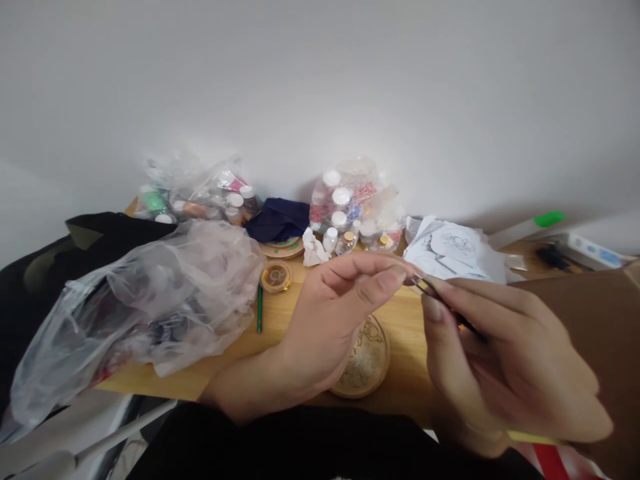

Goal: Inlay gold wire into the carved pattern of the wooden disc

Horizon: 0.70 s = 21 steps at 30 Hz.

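Just right of the frame's centre, a thin dark tool (434, 289) runs slantwise between the two hands, its tip meeting the fingertips of the left hand (325, 327) and its shaft passing back into the right hand (505, 360). The left thumb and forefinger are pinched tight together at that tip; whatever they may hold is too small to make out. The right hand's fingers are closed around the tool, pen-fashion, with the forefinger laid along it.

Both hands hover above the table (410, 320), the left palm turned inward with the wrist bent, the right blurred and nearer the camera. Directly beneath them lies a round wooden disc (367, 363) with a pale, patterned face, flat on the light wood.

At lower left sprawls a crumpled clear plastic bag (165, 293). Further back sit a bag of small bottles (350, 207) with white caps, and white printed paper sheets (450, 253).
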### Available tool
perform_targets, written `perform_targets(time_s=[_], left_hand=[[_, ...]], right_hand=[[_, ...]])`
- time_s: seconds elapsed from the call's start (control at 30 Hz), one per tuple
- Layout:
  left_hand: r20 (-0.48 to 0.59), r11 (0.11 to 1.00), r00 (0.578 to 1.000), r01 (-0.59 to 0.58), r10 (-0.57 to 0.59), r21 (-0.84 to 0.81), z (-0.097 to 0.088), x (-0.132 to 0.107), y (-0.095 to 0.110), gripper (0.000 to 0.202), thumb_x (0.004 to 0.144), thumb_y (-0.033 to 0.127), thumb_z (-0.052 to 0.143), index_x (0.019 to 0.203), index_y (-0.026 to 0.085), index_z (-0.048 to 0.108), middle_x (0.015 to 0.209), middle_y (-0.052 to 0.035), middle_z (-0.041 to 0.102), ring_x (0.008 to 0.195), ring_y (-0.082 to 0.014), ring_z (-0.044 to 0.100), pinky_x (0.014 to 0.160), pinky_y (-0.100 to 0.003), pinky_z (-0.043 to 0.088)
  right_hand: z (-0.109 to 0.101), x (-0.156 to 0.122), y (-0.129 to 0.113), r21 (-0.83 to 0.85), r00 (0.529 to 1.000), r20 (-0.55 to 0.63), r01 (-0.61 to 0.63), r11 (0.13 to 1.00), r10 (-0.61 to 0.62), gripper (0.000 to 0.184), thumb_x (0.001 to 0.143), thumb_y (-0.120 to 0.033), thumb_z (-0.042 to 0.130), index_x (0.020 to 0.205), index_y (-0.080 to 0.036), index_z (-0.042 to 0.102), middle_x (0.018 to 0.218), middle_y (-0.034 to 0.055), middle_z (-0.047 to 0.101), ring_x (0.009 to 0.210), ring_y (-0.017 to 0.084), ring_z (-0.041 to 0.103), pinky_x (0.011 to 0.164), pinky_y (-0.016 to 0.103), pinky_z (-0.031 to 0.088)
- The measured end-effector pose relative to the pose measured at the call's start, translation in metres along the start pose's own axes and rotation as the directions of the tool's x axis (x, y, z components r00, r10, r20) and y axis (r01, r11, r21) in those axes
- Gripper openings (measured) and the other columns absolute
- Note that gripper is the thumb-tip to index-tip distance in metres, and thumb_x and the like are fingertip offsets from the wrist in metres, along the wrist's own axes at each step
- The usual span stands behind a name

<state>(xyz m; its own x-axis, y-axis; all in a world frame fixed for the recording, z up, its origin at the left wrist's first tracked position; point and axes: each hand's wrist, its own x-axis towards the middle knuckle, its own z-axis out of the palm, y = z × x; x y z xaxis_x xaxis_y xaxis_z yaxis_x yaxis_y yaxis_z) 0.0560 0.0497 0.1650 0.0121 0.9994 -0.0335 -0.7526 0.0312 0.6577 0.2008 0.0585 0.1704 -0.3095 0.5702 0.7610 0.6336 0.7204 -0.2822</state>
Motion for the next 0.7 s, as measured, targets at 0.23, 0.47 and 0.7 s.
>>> perform_targets(time_s=[0.23, 0.47, 0.7], left_hand=[[-0.018, 1.000, 1.000, -0.004, 0.004, 0.024, 0.0001, 0.0000, -0.0010, 0.005, 0.081, 0.019, 0.076, 0.078, 0.023, 0.077, 0.086, 0.0025, 0.073, 0.088, -0.0113, 0.067, 0.094, -0.026, 0.052], [-0.018, 1.000, 1.000, -0.004, 0.005, 0.022, -0.0003, -0.0021, 0.0000, 0.007, 0.081, 0.016, 0.074, 0.078, 0.021, 0.077, 0.086, 0.0017, 0.072, 0.088, -0.0104, 0.066, 0.092, -0.023, 0.052], [-0.010, 0.999, 1.000, -0.023, 0.024, 0.036, 0.0006, -0.0013, 0.0004, 0.006, 0.082, 0.018, 0.075, 0.078, 0.021, 0.077, 0.087, 0.0013, 0.072, 0.088, -0.0100, 0.066, 0.092, -0.023, 0.052]], right_hand=[[0.0000, 0.0009, -0.0024, -0.047, 0.998, 0.014, -0.056, 0.997, 0.057, 0.023, 0.081, -0.008, 0.068, 0.098, -0.023, 0.073, 0.083, 0.0034, 0.075, 0.071, 0.018, 0.071, 0.061, 0.027, 0.060], [0.0004, -0.0029, -0.0008, -0.064, 1.000, -0.013, 0.027, 0.998, -0.028, 0.041, 0.079, -0.001, 0.069, 0.113, -0.023, 0.067, 0.089, 0.0030, 0.075, 0.074, 0.017, 0.072, 0.062, 0.026, 0.060], [0.0008, -0.0003, -0.0014, -0.054, 1.000, 0.001, -0.004, 0.999, 0.004, 0.033, 0.080, -0.002, 0.068, 0.106, -0.023, 0.068, 0.086, 0.0023, 0.074, 0.073, 0.016, 0.071, 0.061, 0.026, 0.060]])
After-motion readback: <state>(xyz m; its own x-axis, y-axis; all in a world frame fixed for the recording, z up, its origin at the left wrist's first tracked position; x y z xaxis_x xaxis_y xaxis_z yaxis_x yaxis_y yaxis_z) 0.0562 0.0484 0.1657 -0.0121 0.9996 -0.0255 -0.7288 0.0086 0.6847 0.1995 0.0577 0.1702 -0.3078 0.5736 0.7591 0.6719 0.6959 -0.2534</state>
